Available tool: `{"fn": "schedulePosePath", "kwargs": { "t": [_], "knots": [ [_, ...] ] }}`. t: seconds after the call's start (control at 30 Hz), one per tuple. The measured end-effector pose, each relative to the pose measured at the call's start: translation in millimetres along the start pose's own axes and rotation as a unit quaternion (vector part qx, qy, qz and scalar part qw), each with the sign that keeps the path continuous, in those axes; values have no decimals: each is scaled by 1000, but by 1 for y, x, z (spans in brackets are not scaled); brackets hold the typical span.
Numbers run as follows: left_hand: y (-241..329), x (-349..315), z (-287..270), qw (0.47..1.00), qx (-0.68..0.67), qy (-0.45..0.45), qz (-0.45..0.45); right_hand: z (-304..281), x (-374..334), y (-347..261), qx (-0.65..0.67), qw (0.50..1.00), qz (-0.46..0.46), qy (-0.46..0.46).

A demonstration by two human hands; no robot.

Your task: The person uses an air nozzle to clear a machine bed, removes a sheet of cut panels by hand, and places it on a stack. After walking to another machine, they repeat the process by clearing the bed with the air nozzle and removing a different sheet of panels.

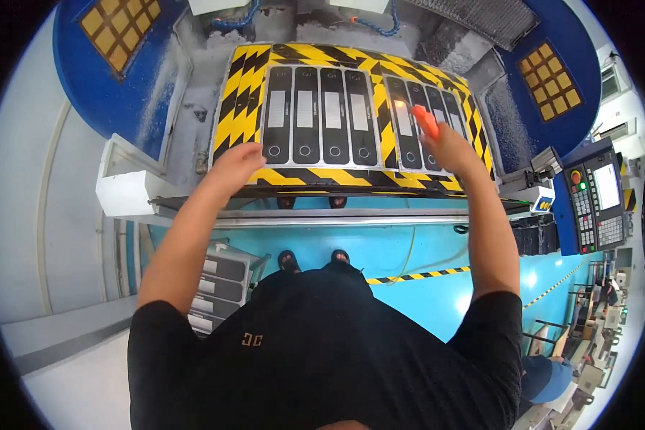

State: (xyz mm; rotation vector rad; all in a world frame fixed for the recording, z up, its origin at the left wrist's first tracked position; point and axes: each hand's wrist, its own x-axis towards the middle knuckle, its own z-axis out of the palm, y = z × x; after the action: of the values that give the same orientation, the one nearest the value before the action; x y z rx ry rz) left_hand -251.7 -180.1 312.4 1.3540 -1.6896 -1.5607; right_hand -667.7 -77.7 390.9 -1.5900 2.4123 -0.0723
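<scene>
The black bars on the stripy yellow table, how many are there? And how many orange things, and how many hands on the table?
Black bars on the stripy fixture plate: 8, a group of 4 and a group of 4
Orange tool: 1, held in the right hand
Hands on the plate: 2, counting the left hand
Total: 11

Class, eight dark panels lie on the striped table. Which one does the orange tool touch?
The leftmost panel of the right-hand group of four: the orange tool in the right hand lies against it.
</scene>
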Motion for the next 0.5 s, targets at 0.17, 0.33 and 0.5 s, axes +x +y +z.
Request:
{"fn": "schedulePosePath", "kwargs": {
  "t": [0.17, 0.33, 0.5],
  "knots": [
    [-35, 77, 5, 975, 10, -62, -213, 41, 14, -46, -1, 1000, -22, -17],
    [-29, 85, 35, 970, 93, 55, -220, 34, -38, -62, -6, 988, -127, -86],
    [-28, 91, 51, 958, 151, 104, -218, 32, -86, 7, -15, 987, -161, -16]
  ]
}}
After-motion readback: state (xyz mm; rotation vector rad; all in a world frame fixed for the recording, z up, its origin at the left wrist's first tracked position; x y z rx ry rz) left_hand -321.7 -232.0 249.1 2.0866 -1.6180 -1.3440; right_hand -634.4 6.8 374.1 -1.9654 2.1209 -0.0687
